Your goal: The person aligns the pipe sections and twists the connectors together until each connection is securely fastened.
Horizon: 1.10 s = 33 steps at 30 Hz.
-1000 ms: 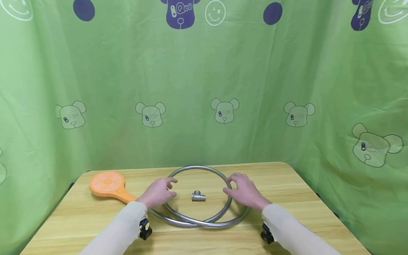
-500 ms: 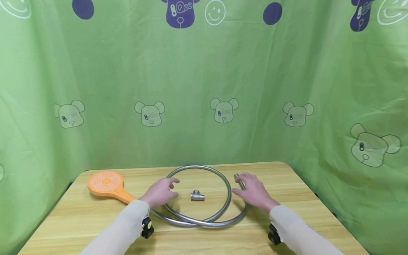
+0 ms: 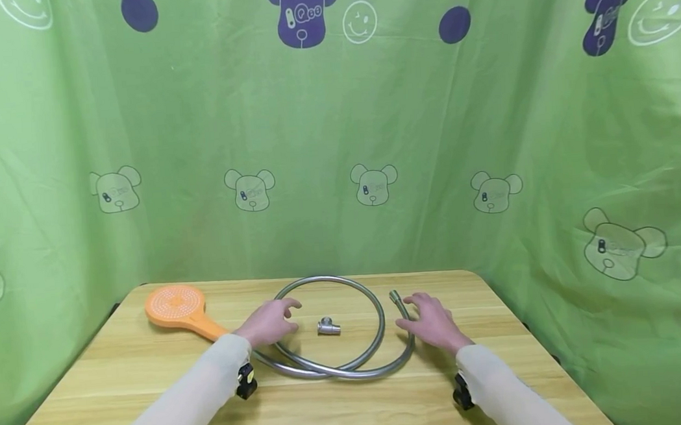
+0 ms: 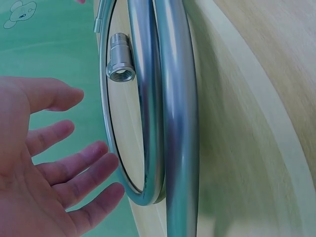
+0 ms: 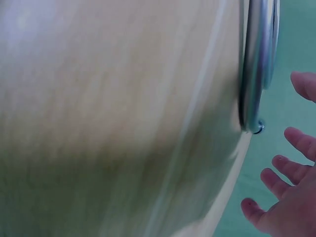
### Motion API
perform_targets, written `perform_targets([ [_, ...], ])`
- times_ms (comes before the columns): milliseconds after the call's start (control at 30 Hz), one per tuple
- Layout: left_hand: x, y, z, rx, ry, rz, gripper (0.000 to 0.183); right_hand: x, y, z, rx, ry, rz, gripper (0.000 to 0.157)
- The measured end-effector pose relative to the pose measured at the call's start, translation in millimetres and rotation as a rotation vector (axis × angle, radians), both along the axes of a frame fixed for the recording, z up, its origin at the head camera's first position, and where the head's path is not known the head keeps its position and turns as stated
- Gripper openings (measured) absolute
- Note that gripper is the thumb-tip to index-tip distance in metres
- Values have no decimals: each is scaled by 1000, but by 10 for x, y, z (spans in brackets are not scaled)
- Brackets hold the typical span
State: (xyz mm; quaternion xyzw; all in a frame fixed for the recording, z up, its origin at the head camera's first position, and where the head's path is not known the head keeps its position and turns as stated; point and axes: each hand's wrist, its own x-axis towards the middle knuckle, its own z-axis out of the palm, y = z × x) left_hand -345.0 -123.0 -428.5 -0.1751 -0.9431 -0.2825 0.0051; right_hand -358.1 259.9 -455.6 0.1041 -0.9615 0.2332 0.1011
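Note:
A silvery shower hose (image 3: 362,372) lies coiled in a loop on the wooden table, its threaded end nut (image 3: 395,296) pointing away at the right. Inside the loop sits a small metal tee fitting (image 3: 328,327), whose threaded openings show in the left wrist view. My left hand (image 3: 268,322) hovers by the loop's left side, fingers spread and holding nothing. Just right of the hose's free end is my right hand (image 3: 432,322), its fingers loosely bent with nothing in them. An orange shower head (image 3: 176,305) lies face up at the left, its handle end hidden behind my left wrist.
The wooden table (image 3: 330,418) ends at a back edge close to a green curtain (image 3: 312,130) printed with bear figures. The curtain also hangs along both sides. Black wrist cameras sit on both sleeves.
My right hand has drawn back to the right, away from the loop, uncovering the hose's end nut. The left hand has stayed nearly in place. Hose, fitting and shower head look unmoved.

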Motion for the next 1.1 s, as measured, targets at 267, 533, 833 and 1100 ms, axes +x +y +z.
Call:
perform_targets([
  [267,-3,21,-29,-1,6,-16,56,-54,72,-81,-18,-73,-16,72],
  [533,-5,41,-48,-10,6,-25,57,-177,183,-230,-2,-139,-16,84],
  [833,3,55,-61,-6,-9,-20,58,-293,211,-295,33,-161,-3,89],
  [1100,-22,76,-57,-12,-6,-34,58,-427,204,-371,5,-200,-19,92],
])
